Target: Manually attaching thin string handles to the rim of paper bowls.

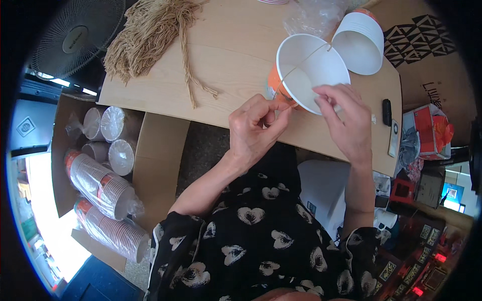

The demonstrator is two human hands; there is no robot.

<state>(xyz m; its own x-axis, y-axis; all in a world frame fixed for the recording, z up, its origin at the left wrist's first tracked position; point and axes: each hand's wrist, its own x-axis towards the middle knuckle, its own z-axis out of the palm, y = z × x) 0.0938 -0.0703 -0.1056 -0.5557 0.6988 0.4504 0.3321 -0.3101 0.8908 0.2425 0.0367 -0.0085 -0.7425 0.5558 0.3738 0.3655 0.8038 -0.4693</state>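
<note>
Tan twine spans the orange-and-white bucket by the table's near edge; its far end looks attached, its near end apparently unfinished. Your left hand pinches narrowly there; your right hand curls closely over the rim; neither grip's contents are clear.

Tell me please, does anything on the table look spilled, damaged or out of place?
Nothing looks spilled or damaged. Some tan cords trail away from their bundle on the table, and the stack of cups lies sideways beside the orange bucket; both look merely untidy.
</note>
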